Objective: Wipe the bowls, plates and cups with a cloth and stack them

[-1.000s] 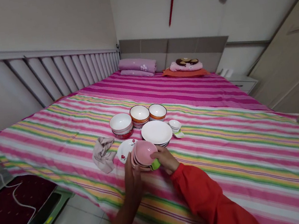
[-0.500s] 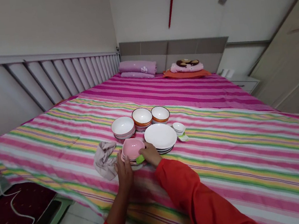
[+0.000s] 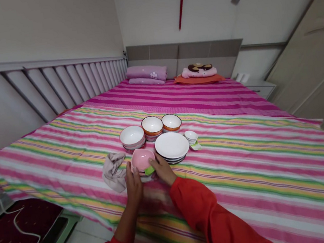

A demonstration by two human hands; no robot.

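Observation:
A pink bowl (image 3: pixel 142 159) with a green handle tab (image 3: pixel 149 170) tops a small stack near me. My left hand (image 3: pixel 134 186) is closed against the stack's left side, fingers along the rim. From the right, my right hand (image 3: pixel 163 169) grips the rim beside the green tab. The lower dishes of the stack are mostly hidden. To the right of the stack lie several stacked white plates (image 3: pixel 171 145). Behind it stand a white bowl stack (image 3: pixel 132 136) and two orange-sided bowl stacks, one in the middle (image 3: pixel 152 126) and one at right (image 3: pixel 171 123).
A crumpled grey cloth (image 3: pixel 114 172) lies left of my left hand. Small white dishes (image 3: pixel 191 136) are stacked right of the plates, by a green-and-white piece (image 3: pixel 196 146). Everything rests on a striped bedspread (image 3: pixel 246 166). A white rail (image 3: pixel 63 83) borders the left side.
My view has shifted slightly. Both hands stay at the pink bowl, and the green tab sits a little differently beneath my right fingers. The other dishes and the cloth keep their places.

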